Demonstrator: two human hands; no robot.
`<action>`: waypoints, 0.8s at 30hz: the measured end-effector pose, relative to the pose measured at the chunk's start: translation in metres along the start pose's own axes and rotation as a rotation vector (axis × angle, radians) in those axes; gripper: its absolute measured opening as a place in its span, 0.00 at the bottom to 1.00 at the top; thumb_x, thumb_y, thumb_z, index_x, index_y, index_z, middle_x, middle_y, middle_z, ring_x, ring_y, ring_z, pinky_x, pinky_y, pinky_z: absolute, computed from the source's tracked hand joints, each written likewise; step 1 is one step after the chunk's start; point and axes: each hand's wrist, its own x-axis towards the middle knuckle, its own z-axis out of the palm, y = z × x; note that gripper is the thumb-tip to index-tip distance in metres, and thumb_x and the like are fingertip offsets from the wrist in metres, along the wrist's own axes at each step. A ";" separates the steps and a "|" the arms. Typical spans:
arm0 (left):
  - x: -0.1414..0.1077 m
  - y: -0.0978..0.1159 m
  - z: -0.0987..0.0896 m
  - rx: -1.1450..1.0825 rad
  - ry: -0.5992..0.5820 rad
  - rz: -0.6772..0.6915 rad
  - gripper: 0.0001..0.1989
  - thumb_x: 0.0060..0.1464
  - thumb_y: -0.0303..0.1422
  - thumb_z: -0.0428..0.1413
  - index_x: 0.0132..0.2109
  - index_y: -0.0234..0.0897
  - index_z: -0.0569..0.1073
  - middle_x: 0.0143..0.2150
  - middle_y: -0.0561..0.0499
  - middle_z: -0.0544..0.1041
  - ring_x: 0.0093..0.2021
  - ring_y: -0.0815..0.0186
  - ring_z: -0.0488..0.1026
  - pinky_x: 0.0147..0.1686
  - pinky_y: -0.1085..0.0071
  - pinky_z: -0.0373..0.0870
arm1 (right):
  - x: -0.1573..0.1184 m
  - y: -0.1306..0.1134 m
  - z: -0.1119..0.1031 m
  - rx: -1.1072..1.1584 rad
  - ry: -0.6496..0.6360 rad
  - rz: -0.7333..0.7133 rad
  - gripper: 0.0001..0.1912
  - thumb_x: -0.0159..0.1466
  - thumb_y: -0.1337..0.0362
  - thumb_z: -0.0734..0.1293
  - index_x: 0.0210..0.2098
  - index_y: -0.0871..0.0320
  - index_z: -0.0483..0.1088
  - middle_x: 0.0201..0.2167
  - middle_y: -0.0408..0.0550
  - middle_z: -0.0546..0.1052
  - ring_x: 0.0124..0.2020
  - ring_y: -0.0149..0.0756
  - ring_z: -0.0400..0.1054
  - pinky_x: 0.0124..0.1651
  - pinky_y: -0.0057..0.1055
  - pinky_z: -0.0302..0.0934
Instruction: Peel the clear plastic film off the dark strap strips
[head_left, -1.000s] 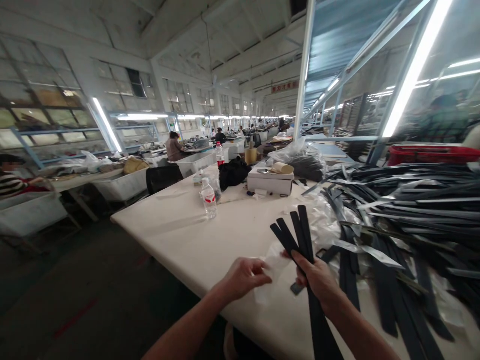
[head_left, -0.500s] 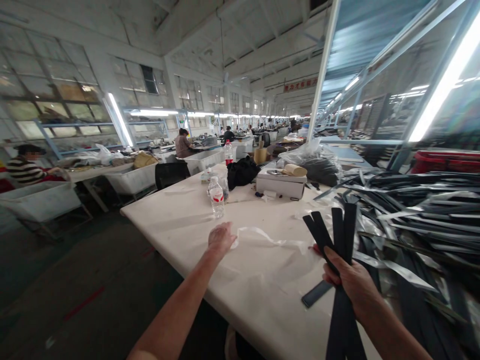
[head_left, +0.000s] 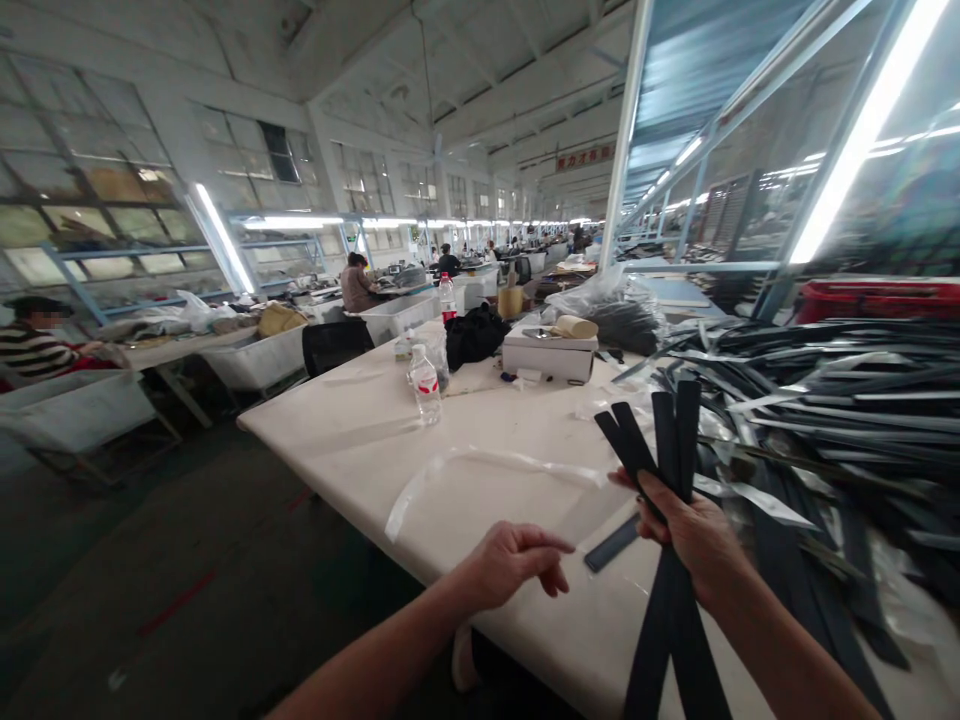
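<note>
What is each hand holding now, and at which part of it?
The right hand grips a bunch of black straps around their middle, ends fanned above. The left hand holds nothing.

The black straps (head_left: pixel 660 600) run off the bottom edge; the red bin (head_left: pixel 877 298) at right is blurred.

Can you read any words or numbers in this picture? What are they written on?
Nothing can be read for sure.
Red banner with yellow characters hanging under the roof: too small and blurred to read.
Red label on the clear plastic water bottle on the white table: blurred, unreadable.
Red label on the farther red-capped bottle: too small.
Black straps in the right hand: no lettering visible.
</note>
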 end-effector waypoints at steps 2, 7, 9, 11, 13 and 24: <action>-0.012 -0.003 0.001 -0.127 -0.023 -0.031 0.22 0.53 0.45 0.58 0.49 0.34 0.75 0.28 0.50 0.79 0.27 0.68 0.73 0.35 0.70 0.68 | -0.003 -0.003 0.001 0.002 0.001 -0.015 0.30 0.46 0.44 0.75 0.34 0.65 0.79 0.10 0.32 0.56 0.15 0.25 0.49 0.24 0.30 0.52; -0.040 -0.012 0.010 -0.250 0.025 -0.142 0.20 0.50 0.46 0.60 0.43 0.36 0.68 0.28 0.50 0.79 0.27 0.66 0.75 0.35 0.69 0.68 | -0.006 -0.007 0.006 0.018 -0.023 -0.067 0.27 0.48 0.45 0.74 0.33 0.64 0.79 0.10 0.33 0.57 0.15 0.25 0.48 0.22 0.30 0.51; -0.049 -0.012 0.014 -0.195 0.037 -0.215 0.16 0.47 0.40 0.61 0.40 0.36 0.70 0.27 0.52 0.79 0.26 0.67 0.74 0.34 0.70 0.68 | -0.008 -0.007 0.006 0.020 -0.031 -0.082 0.26 0.48 0.46 0.74 0.33 0.64 0.79 0.10 0.34 0.58 0.15 0.25 0.48 0.22 0.30 0.51; -0.056 -0.009 0.017 -0.132 -0.009 -0.282 0.14 0.45 0.36 0.61 0.40 0.35 0.73 0.26 0.54 0.79 0.27 0.68 0.74 0.33 0.71 0.68 | -0.011 -0.007 0.007 0.020 -0.037 -0.093 0.25 0.49 0.47 0.74 0.32 0.64 0.79 0.11 0.35 0.61 0.15 0.24 0.48 0.22 0.30 0.51; -0.061 -0.003 0.019 -0.078 -0.084 -0.341 0.13 0.44 0.34 0.60 0.40 0.35 0.77 0.27 0.54 0.79 0.27 0.69 0.73 0.33 0.72 0.68 | -0.014 -0.008 0.008 0.018 -0.050 -0.101 0.23 0.51 0.47 0.73 0.33 0.63 0.79 0.11 0.35 0.61 0.15 0.24 0.48 0.22 0.30 0.52; -0.052 -0.023 0.036 -0.420 0.125 -0.271 0.13 0.36 0.35 0.70 0.26 0.30 0.78 0.24 0.48 0.80 0.24 0.69 0.73 0.30 0.73 0.69 | -0.064 0.004 -0.016 -0.155 -0.199 0.054 0.34 0.54 0.36 0.66 0.38 0.64 0.77 0.08 0.36 0.59 0.15 0.33 0.59 0.24 0.32 0.56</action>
